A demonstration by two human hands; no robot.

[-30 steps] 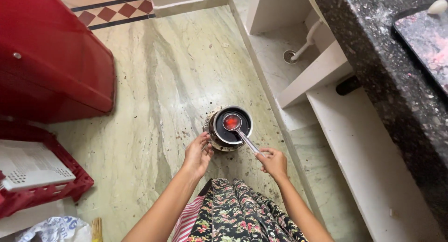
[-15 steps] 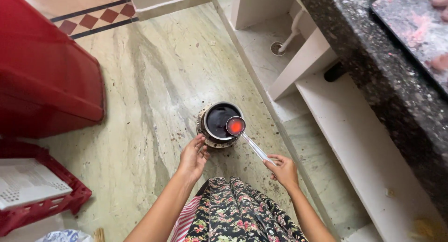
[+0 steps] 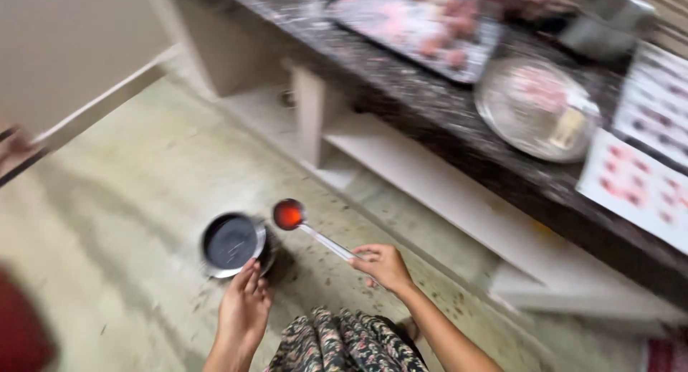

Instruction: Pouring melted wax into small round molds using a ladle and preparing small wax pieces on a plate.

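While right hand (image 3: 385, 264) grips it, spoon (image 3: 289, 215) holding red powder, dark-filled pot (image 3: 231, 242)

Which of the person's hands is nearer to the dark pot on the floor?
Left. The left hand touches the near rim of the dark pot; the right hand is off to its right, holding a ladle of red liquid.

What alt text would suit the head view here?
A right hand holds a long metal ladle of red liquid beside a small dark pot on the stone floor; the left hand touches the pot's rim. A dark counter stands behind, blurred.
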